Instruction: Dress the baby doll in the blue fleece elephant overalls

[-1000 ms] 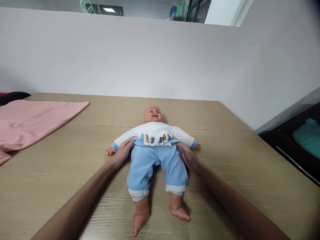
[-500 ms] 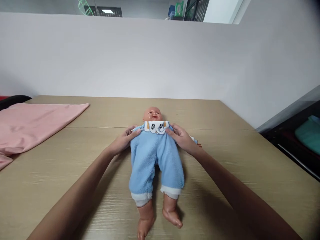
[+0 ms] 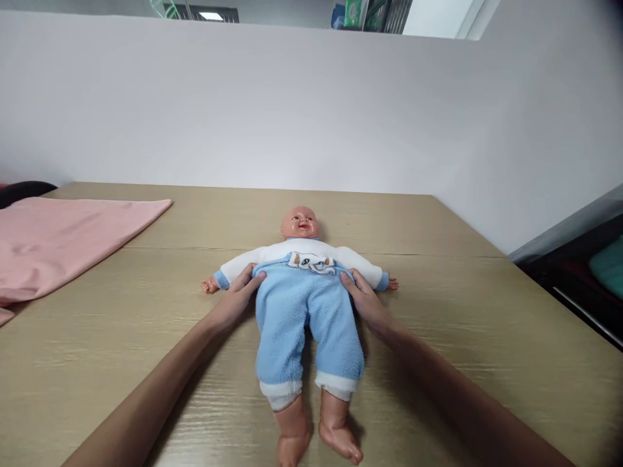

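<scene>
A baby doll (image 3: 300, 224) lies on its back, head away from me, arms spread and feet bare. It wears a white top (image 3: 243, 261) with blue cuffs and fuzzy blue trousers (image 3: 287, 318) with white hems. An animal face in white, orange and black shows at the rumpled waistband (image 3: 311, 262). My left hand (image 3: 239, 297) pinches the left edge of the waistband, thumb on top. On the other side, my right hand (image 3: 366, 298) grips the right edge of the waistband, fingers partly behind the cloth.
The doll rests on a wooden table (image 3: 195, 389). Pink cloth (image 3: 73, 240) lies over the table's left side. A pale wall (image 3: 292, 104) stands behind the far edge. At the right, beyond the table, is a dark object with teal cloth (image 3: 608, 269).
Both hands have drawn the trousers' upper edge down from near the doll's neck to its belly. The white top and both doll arms now show.
</scene>
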Demonstrator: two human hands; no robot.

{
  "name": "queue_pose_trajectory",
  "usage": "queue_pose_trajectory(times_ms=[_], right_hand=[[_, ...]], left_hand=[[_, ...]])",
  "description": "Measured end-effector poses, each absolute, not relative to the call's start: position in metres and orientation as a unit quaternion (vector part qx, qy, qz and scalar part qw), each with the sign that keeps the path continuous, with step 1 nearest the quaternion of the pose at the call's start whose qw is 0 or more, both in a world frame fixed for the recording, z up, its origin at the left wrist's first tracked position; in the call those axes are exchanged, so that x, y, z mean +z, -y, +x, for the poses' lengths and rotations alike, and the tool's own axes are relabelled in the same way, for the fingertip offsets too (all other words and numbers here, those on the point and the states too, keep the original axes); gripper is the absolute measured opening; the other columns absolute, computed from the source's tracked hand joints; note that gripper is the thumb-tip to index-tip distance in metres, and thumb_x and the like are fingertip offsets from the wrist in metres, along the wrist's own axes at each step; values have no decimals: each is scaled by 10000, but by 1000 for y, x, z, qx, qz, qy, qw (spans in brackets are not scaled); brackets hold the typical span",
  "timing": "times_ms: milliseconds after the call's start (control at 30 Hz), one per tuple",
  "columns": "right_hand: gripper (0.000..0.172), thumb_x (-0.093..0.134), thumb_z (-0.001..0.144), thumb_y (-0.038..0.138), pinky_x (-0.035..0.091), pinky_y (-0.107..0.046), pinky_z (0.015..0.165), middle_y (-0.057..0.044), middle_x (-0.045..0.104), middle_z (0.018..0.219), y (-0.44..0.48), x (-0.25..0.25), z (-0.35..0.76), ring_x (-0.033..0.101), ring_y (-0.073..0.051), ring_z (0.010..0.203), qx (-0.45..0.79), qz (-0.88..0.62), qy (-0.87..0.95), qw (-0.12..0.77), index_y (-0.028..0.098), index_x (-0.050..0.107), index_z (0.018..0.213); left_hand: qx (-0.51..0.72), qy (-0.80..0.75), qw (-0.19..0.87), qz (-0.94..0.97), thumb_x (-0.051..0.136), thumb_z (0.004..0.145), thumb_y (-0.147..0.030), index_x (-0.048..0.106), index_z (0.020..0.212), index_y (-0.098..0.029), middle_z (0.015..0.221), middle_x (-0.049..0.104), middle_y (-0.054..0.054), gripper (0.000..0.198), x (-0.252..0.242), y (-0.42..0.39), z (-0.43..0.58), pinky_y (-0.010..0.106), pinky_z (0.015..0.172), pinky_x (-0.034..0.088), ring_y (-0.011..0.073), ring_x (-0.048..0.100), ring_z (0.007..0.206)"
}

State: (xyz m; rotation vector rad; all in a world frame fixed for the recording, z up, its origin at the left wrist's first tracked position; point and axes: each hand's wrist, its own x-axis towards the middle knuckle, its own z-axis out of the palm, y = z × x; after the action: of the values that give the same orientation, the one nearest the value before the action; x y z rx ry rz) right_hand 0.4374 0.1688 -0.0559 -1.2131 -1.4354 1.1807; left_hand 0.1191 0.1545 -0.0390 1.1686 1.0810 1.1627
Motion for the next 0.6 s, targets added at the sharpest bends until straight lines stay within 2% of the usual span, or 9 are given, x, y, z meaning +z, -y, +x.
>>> queue_pose_trajectory(times_ms=[100, 233, 300, 367, 467, 533, 600], right_hand=[[453, 545, 1005, 696, 527, -397, 1065, -45, 704, 1128, -180, -59, 427, 659, -249, 1105, 494, -486, 555, 459, 269, 598, 1143], [447, 657, 931, 674, 532, -378, 1059, -51, 725, 1110, -199, -57, 428, 665, -256, 1116, 502, -468, 566, 456, 251, 645, 1074], [412, 683, 908, 635, 547, -364, 1003, -43, 724, 1068, -204, -54, 435, 671, -247, 1053, 499, -463, 576, 453, 246, 656, 1039], [376, 656, 916, 608, 562, -350, 886, -24, 702, 964, -204, -47, 442, 661, -227, 915, 492, -459, 588, 449, 245, 648, 1013], [371, 672, 895, 610, 531, -332, 787, 3, 639, 843, -201, -32, 449, 605, -203, 789, 453, -460, 618, 448, 243, 640, 943], [382, 715, 881, 614, 511, -337, 782, -4, 633, 839, -201, -21, 447, 592, -208, 793, 405, -476, 636, 452, 238, 654, 920], [387, 686, 922, 618, 505, -356, 809, -40, 669, 917, -203, -11, 440, 611, -232, 859, 349, -501, 640, 466, 232, 663, 946]], left_hand=[[535, -412, 618, 403, 794, 934, -521, 674, 1129, -266, 983, 683, -19, 344, -43, -161, 132, 272, 842, 493, 178, 608, 901], [516, -384, 638, 424, 874, 865, -454, 722, 1091, -210, 972, 698, 21, 365, -40, -171, 131, 276, 833, 492, 188, 601, 887], [493, -380, 648, 440, 875, 858, -440, 730, 1013, -198, 911, 669, 14, 321, -40, -174, 124, 281, 798, 479, 184, 574, 838], [489, -370, 654, 443, 850, 879, -470, 701, 919, -201, 835, 609, -11, 309, -41, -174, 116, 272, 734, 448, 166, 525, 775], [513, -365, 636, 446, 801, 930, -516, 657, 873, -210, 774, 546, -38, 344, -45, -173, 113, 251, 676, 395, 141, 469, 717], [538, -387, 595, 454, 767, 961, -538, 680, 949, -221, 840, 603, -31, 328, -46, -173, 116, 244, 713, 409, 141, 510, 759], [564, -415, 542, 464, 742, 976, -561, 700, 1047, -238, 959, 673, -10, 334, -46, -173, 122, 249, 794, 440, 155, 570, 858]])
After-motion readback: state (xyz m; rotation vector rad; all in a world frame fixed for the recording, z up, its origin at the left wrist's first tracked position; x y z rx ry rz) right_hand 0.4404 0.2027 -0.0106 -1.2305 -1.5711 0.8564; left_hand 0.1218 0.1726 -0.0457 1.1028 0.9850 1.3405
